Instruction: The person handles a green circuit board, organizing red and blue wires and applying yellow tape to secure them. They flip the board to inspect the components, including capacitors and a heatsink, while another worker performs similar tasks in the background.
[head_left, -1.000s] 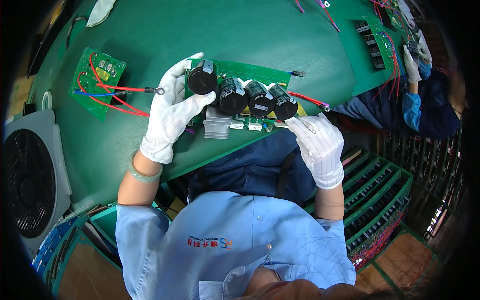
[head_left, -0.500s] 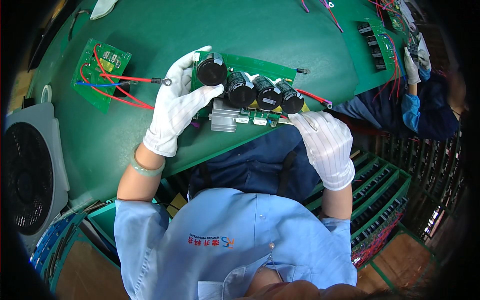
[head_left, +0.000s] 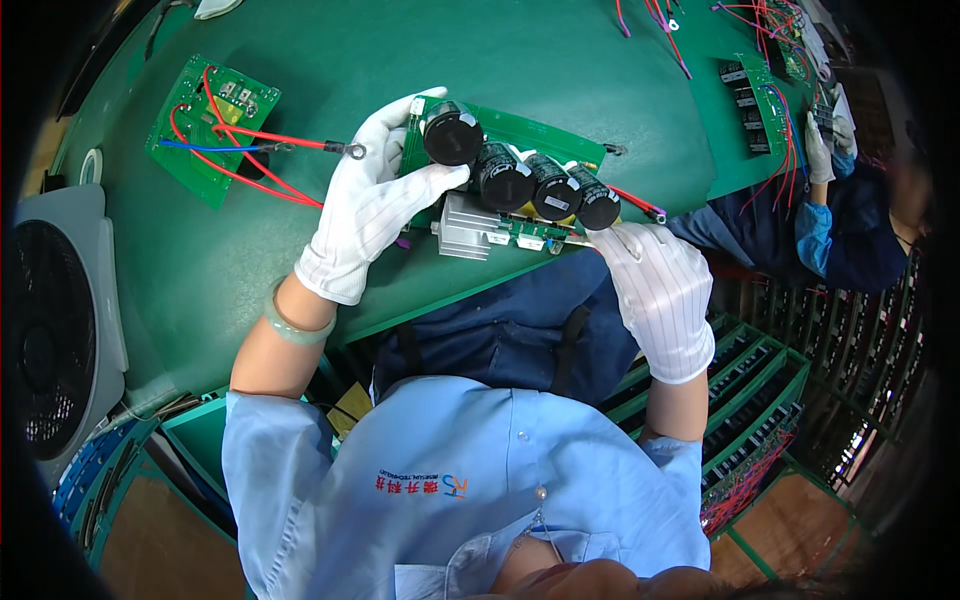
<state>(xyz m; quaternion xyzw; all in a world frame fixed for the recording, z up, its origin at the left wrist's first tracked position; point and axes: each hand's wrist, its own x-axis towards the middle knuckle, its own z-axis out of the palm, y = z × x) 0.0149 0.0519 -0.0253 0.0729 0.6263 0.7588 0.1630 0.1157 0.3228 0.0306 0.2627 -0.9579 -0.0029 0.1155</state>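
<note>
My left hand (head_left: 372, 222), in a white striped glove, grips the left end of a green circuit board (head_left: 530, 128), thumb against a black cylindrical capacitor (head_left: 452, 135). Several such capacitors run in a row along the board, tilted toward me. Below them sit a silver finned heat sink (head_left: 465, 228) and small white parts. At the board's lower right corner, my gloved right hand (head_left: 660, 290) has its fingers pinched on a thin, pale, tool-like piece (head_left: 578, 241) touching the board's edge; its kind is unclear. A red wire with a ring terminal (head_left: 655, 212) sticks out on the right.
On the green table (head_left: 330, 50), a second circuit board (head_left: 215, 180) with red and blue wires lies left. A fan (head_left: 55, 340) stands at the left edge. Beyond the right side, a co-worker's gloved hands (head_left: 820, 150) are near another board (head_left: 765, 110). Green racks (head_left: 750, 400) stand lower right.
The view has shifted slightly, so the held board and both hands appear a little further right. My grip on the board looks the same.
</note>
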